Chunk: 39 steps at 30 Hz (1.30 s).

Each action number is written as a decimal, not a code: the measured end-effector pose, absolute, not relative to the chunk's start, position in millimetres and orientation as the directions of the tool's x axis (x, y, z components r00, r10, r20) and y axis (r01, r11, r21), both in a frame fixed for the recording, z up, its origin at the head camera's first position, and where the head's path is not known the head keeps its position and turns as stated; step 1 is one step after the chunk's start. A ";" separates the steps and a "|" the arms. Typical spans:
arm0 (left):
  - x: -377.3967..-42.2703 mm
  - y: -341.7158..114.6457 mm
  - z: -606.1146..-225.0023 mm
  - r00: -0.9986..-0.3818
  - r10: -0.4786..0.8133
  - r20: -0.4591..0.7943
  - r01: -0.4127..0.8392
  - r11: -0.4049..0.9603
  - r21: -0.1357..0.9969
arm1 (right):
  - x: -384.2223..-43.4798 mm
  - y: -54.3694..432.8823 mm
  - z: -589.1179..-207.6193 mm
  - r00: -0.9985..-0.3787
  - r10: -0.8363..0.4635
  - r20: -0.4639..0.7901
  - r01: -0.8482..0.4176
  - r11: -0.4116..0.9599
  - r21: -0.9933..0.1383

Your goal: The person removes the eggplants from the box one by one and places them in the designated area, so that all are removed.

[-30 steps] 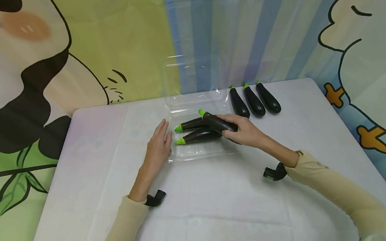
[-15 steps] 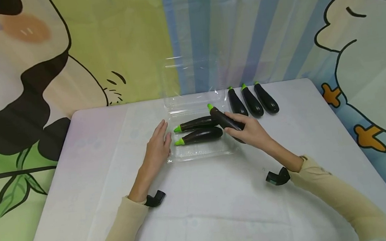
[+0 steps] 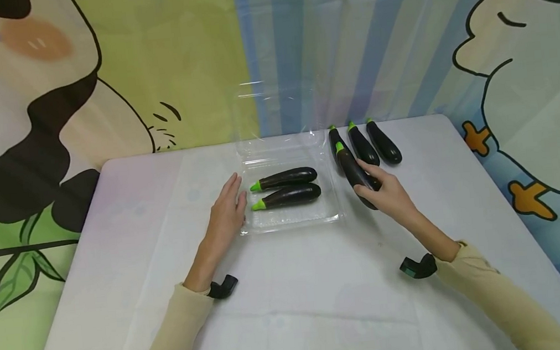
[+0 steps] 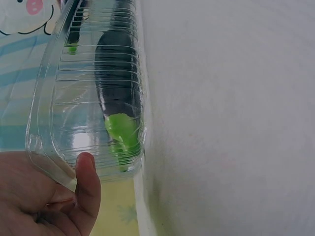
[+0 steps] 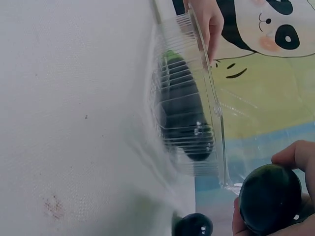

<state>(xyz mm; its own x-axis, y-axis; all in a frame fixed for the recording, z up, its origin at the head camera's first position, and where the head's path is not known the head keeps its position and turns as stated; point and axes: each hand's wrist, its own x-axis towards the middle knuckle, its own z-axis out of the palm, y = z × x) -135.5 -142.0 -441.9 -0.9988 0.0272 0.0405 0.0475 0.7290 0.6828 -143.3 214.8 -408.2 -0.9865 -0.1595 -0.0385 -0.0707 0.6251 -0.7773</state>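
My right hand [image 3: 389, 196] grips a dark, glossy eggplant [image 3: 349, 168] by its thick end, just right of a clear plastic clamshell container [image 3: 308, 215]. The green stem end of this eggplant points away from me. Two more eggplants lie side by side in the container, the far one [image 3: 287, 177] and the near one [image 3: 292, 195], green ends to the left. At the container's left wall rests my left hand [image 3: 225, 210], fingers extended; its thumb [image 4: 87, 179] shows beside the clear wall in the left wrist view.
Behind the held eggplant, three eggplants [image 3: 384, 142] stand in a row at the table's back right; the leftmost is partly covered. The container's clear lid [image 3: 275, 95] rises open at the back, against a printed curtain [image 3: 199, 54]. White cloth covers the table [image 3: 294, 285].
My right hand has carried the eggplant rightward, from above the container to beside it, uncovering the two eggplants inside. The left hand has stayed at the container's left wall.
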 end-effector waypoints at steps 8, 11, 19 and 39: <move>-135.5 -141.1 -446.2 -0.999 0.033 0.027 0.042 0.713 0.700 | -126.5 220.8 -416.1 -0.993 -0.111 0.048 -0.103 0.573 -0.813; -136.5 -141.0 -445.6 -0.999 0.032 0.032 0.046 0.716 0.697 | -121.0 218.9 -422.6 -0.997 -0.073 -0.008 -0.032 0.530 -0.848; -137.9 -141.8 -445.5 -0.999 0.029 0.020 0.035 0.715 0.698 | -114.7 216.8 -438.4 -0.991 -0.032 -0.126 0.094 0.495 -0.864; -136.7 -142.5 -441.9 -0.999 0.026 0.026 0.036 0.712 0.702 | -108.8 210.6 -457.8 -0.958 -0.181 -0.223 0.064 0.621 -0.781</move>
